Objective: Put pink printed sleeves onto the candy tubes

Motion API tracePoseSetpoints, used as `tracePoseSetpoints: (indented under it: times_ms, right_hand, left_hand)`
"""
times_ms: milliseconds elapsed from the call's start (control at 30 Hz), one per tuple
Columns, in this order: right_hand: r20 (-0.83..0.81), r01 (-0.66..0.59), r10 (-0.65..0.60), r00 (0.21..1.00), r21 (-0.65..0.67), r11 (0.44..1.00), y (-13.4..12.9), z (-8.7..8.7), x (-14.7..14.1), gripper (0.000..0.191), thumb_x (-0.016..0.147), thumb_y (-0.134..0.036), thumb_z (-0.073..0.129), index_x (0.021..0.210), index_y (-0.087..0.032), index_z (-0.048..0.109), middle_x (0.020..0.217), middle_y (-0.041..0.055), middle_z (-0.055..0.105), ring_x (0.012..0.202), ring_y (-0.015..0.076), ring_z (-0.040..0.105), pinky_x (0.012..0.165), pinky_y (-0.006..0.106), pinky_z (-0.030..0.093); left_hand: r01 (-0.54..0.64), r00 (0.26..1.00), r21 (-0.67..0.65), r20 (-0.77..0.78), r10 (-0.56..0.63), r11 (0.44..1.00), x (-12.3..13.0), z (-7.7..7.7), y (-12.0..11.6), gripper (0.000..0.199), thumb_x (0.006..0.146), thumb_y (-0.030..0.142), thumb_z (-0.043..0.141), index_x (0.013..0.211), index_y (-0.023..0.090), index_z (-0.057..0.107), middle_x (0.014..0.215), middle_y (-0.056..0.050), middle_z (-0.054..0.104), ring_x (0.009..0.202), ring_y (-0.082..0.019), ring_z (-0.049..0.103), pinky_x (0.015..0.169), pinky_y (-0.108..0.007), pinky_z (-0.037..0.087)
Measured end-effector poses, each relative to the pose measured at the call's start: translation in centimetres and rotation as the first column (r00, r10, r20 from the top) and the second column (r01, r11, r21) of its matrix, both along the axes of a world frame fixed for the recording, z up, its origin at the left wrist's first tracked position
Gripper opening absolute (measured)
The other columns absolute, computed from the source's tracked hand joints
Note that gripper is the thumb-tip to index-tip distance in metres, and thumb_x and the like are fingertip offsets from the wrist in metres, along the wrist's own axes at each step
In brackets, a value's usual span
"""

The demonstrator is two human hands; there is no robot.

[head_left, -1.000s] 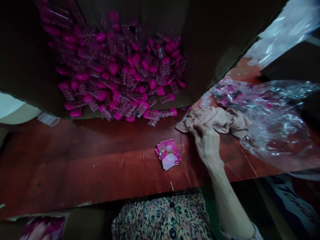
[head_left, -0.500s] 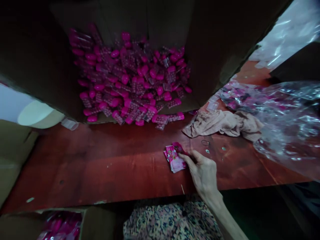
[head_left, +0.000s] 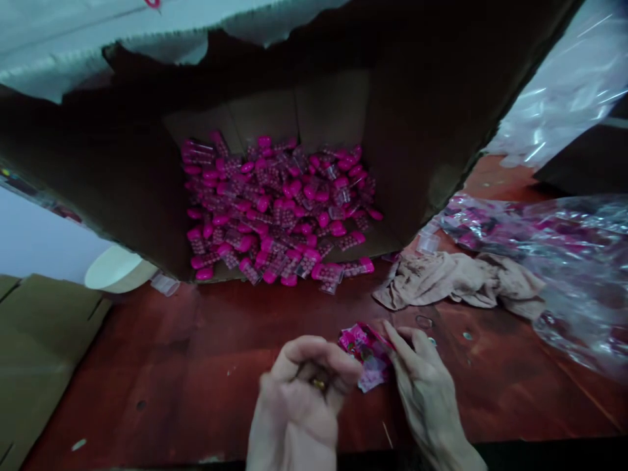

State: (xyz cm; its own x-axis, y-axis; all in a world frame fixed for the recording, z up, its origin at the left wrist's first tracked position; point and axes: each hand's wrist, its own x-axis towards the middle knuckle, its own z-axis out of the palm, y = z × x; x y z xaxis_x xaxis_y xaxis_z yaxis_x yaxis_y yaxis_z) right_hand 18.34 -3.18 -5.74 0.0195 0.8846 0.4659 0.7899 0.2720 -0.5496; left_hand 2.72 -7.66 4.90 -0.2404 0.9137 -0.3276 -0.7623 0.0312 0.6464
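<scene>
A small stack of pink printed packets (head_left: 366, 353) lies on the red tabletop, looking like flat labels or sachets. My right hand (head_left: 424, 383) is at its right side, thumb and fingers pinching the edge of a pink packet. From the lower middle my left hand (head_left: 301, 405) comes in with the palm turned up and the fingers loosely bent. Its fingertips overlap the left side of the packets in the view; whether they touch cannot be made out. A gold ring (head_left: 318, 384) shows on a finger, and nothing is visible in that palm.
A large cardboard box (head_left: 422, 131) lies open towards me, holding many pink-capped clear bottles (head_left: 279, 216) with small beads. To the right are a crumpled cloth (head_left: 451, 281) and clear plastic bags (head_left: 579, 288). A pale bowl (head_left: 118, 269) and another carton (head_left: 44, 347) stand left.
My left hand has come into view beside the packets. My right hand stays at their right edge, its fingers lifting a packet edge. The camera view has tilted up.
</scene>
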Motion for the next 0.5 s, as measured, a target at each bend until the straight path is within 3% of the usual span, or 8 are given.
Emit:
tracePoseSetpoints:
  times_ms: [100,233,367,500]
  right_hand:
    - [-0.214,-0.025,0.031,0.976,0.031,0.999,0.2,1.1,0.1,0.024,0.086,-0.024,0.045,0.089,-0.019,0.069,0.075,0.0066,0.065,0.066,0.0192,0.063,0.060,0.029,0.052]
    - [-0.477,-0.066,-0.006,0.879,-0.134,0.989,0.5,2.9,-0.8,0.018,0.081,-0.028,0.055,0.076,-0.019,0.071,0.065,0.0036,0.068,0.057,0.0171,0.062,0.055,0.025,0.051]
    - [-0.646,-0.149,-0.102,0.757,-0.321,0.935,0.7,4.4,-2.3,0.019,0.075,-0.035,0.065,0.076,-0.017,0.072,0.065,0.0028,0.070,0.054,0.0161,0.061,0.050,0.024,0.048]
    - [-0.707,-0.258,-0.052,0.705,-0.324,0.910,0.6,5.2,-2.7,0.018,0.074,-0.033,0.065,0.070,-0.016,0.070,0.062,0.0015,0.067,0.054,0.0143,0.059,0.050,0.023,0.046]
  left_hand:
    - [-0.046,0.994,-0.076,-0.100,0.038,0.996,-0.2,-1.9,2.0,0.027,0.063,0.041,0.075,0.079,0.020,0.073,0.077,-0.007,0.071,0.078,-0.019,0.065,0.080,-0.032,0.050]
    - [-0.061,0.957,-0.146,-0.291,0.016,0.987,0.4,-4.2,2.9,0.029,0.061,0.031,0.079,0.085,0.016,0.072,0.088,-0.008,0.072,0.087,-0.017,0.064,0.081,-0.026,0.047]
    - [0.047,0.945,-0.109,-0.318,-0.079,0.993,1.3,-4.4,3.7,0.031,0.064,0.027,0.076,0.093,0.017,0.070,0.094,-0.008,0.072,0.085,-0.016,0.063,0.078,-0.026,0.047]
    - [0.170,0.938,-0.045,-0.299,-0.175,0.985,2.1,-4.3,4.8,0.018,0.065,0.023,0.075,0.080,0.014,0.073,0.074,-0.004,0.070,0.069,-0.012,0.060,0.069,-0.022,0.047]
